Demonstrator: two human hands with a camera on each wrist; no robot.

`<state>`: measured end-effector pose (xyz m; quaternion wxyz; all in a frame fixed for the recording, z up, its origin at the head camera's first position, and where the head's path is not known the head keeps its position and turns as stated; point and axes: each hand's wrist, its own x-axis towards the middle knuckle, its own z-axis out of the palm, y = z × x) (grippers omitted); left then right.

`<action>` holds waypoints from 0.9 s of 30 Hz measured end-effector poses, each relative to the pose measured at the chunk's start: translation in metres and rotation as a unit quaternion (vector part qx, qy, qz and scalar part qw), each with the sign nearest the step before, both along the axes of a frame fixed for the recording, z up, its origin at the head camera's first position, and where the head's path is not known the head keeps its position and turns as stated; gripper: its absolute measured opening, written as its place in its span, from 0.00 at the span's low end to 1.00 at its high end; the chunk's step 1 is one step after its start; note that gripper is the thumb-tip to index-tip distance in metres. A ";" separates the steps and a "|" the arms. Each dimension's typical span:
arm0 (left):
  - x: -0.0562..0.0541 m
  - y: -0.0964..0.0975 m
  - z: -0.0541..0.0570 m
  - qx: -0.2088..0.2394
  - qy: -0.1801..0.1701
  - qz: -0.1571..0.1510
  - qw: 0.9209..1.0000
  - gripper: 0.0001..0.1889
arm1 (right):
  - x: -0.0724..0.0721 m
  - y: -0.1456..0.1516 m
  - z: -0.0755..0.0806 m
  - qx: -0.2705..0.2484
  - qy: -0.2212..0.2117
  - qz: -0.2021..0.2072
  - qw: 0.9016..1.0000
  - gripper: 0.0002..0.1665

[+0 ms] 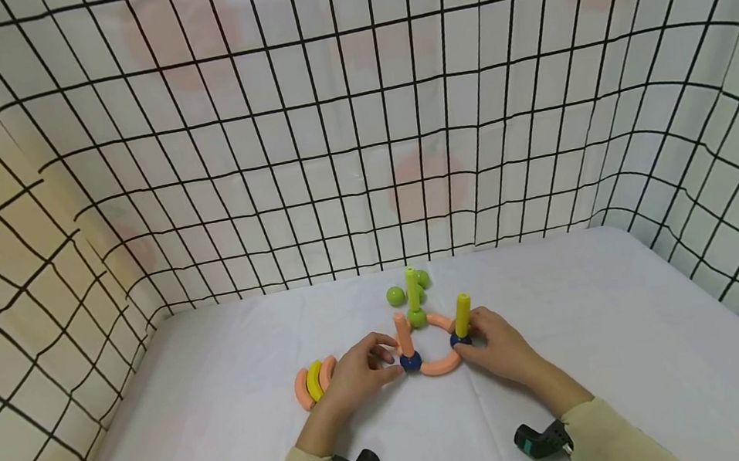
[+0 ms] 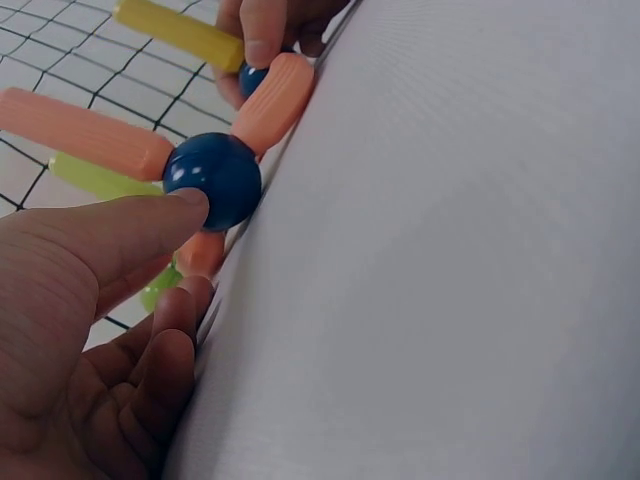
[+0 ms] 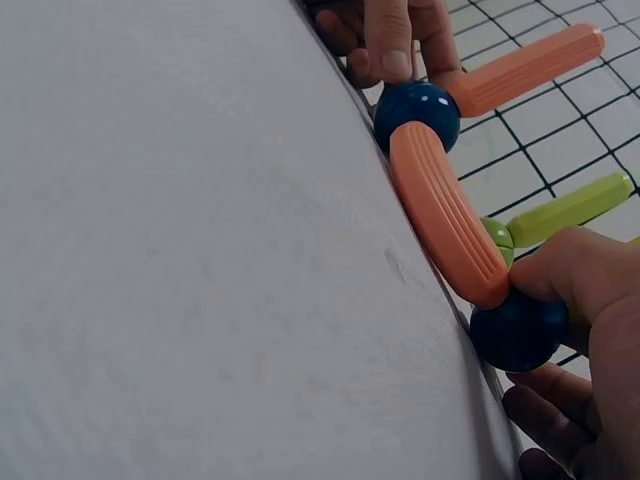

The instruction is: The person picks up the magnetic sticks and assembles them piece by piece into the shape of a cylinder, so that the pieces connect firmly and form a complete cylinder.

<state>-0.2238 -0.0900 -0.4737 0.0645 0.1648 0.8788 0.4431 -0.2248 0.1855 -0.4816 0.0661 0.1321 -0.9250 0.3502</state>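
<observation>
Three curved orange rods and three balls form a ring on the table, with a straight rod standing on each ball. My left hand (image 1: 360, 372) pinches the left dark blue ball (image 1: 411, 361), its thumb on the near side; an orange rod (image 1: 403, 335) rises from it. On the right, my right hand (image 1: 500, 346) grips the other dark blue ball (image 3: 518, 330), below a yellow rod (image 1: 463, 315). A curved orange rod (image 3: 445, 215) joins both blue balls at the front. At the back, a lime rod (image 1: 412, 291) stands on a green ball (image 1: 417, 318).
Several loose green balls (image 1: 395, 296) lie behind the ring. Left of my left hand are two curved orange rods (image 1: 302, 389) and a curved yellow rod (image 1: 314, 380). A white cloth (image 1: 577, 421) covers the table; black-lined grid walls (image 1: 355, 123) surround its back and sides.
</observation>
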 end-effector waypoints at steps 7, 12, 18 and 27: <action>0.000 0.000 0.000 0.003 -0.002 0.003 1.000 0.18 | -0.001 0.004 0.001 -0.014 -0.008 0.006 1.000 0.13; 0.001 0.001 0.000 0.003 -0.001 0.004 1.000 0.17 | 0.001 0.003 0.003 -0.020 -0.018 0.006 1.000 0.14; 0.003 0.000 0.002 -0.002 0.005 0.009 1.000 0.16 | 0.000 0.002 0.002 -0.050 -0.050 0.004 0.997 0.15; 0.002 0.003 0.002 -0.011 0.005 0.010 1.000 0.14 | 0.000 0.006 0.002 -0.058 -0.057 0.003 0.997 0.15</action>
